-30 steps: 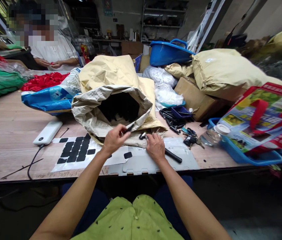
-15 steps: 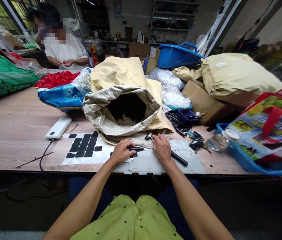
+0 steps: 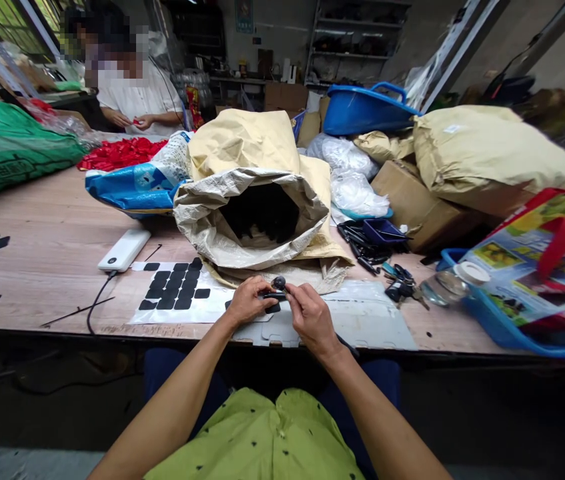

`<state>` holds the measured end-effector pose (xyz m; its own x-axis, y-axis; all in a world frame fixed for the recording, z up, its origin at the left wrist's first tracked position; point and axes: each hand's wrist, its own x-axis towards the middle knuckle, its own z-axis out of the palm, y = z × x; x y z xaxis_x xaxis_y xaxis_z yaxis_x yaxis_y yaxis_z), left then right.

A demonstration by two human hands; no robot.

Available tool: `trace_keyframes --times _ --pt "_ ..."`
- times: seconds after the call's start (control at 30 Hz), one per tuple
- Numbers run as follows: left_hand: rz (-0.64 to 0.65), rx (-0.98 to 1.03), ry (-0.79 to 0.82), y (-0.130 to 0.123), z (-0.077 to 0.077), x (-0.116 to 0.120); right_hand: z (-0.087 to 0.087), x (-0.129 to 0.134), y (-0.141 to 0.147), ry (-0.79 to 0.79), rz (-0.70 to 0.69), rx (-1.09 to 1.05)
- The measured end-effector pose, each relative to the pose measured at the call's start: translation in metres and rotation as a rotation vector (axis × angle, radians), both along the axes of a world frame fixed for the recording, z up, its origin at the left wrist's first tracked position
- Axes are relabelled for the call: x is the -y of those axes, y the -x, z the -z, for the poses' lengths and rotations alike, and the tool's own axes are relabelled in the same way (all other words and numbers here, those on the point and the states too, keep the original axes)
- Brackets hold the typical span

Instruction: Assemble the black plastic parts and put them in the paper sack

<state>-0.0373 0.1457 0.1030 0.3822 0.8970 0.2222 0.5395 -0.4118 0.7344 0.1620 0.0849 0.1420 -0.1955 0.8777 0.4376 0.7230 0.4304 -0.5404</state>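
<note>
L hand point(image 3: 248, 301) clamped on rod point(image 3: 273, 295), long axis approx. parallel to counter's point(image 3: 37, 207) nr edge. R hand point(image 3: 312, 319) clamped on hammer point(image 3: 279, 283), head by rod, contact unclear.

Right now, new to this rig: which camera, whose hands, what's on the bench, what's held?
No robot: these are a person's bare hands, seen by one head-worn camera looking forward and down. The left hand holds a slim black piece; the right hand pinches a small dark round-headed part close to it. On the bench lie an open sack with dark contents, a white box with a cable, black pads on a sheet, and keys. Across it, another person handles something red.
</note>
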Motion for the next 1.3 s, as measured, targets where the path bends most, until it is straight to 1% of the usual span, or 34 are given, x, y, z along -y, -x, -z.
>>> trace_keyframes --times 0.07,0.13,0.3,0.47,0.57,0.67,0.73,0.83,0.9,1.0,1.07,1.2,1.3 --pt "0.006 0.007 -0.009 0.000 -0.001 0.001 0.003 0.003 0.000 0.018 -0.019 0.061" --pt "0.006 0.024 -0.011 -0.001 -0.001 0.001 0.004 0.005 -0.002 0.032 -0.010 0.101" --pt "-0.015 0.010 0.012 -0.001 -0.002 0.002 -0.004 0.005 -0.011 -0.022 0.074 0.077" --pt "-0.019 -0.006 -0.002 -0.002 -0.003 0.002 -0.003 0.007 -0.013 0.031 0.050 0.133" --pt "-0.025 -0.027 -0.013 -0.002 -0.006 0.004 -0.005 0.001 -0.018 0.004 0.116 0.120" --pt "-0.018 -0.038 -0.022 -0.001 -0.009 0.005 -0.005 -0.015 -0.029 -0.030 0.214 0.138" --pt "-0.003 -0.036 -0.023 0.000 -0.010 0.005 0.000 -0.027 -0.038 -0.019 0.263 0.189" --pt "0.013 -0.037 -0.024 0.001 -0.010 0.005 0.013 -0.042 -0.050 0.026 0.321 0.268" --pt "0.018 -0.044 -0.023 0.001 -0.010 0.005 0.023 -0.046 -0.054 0.026 0.342 0.294" --pt "0.017 -0.050 -0.014 0.001 -0.011 0.006 0.034 -0.046 -0.056 -0.025 0.360 0.333" --pt "0.013 -0.055 -0.009 0.001 -0.013 0.007 0.037 -0.045 -0.055 -0.045 0.369 0.359" --pt "0.040 -0.085 -0.009 0.001 -0.016 0.009 0.037 -0.043 -0.052 -0.040 0.368 0.394" --pt "0.036 -0.105 -0.020 -0.001 -0.014 0.009 0.036 -0.044 -0.052 -0.035 0.373 0.408"
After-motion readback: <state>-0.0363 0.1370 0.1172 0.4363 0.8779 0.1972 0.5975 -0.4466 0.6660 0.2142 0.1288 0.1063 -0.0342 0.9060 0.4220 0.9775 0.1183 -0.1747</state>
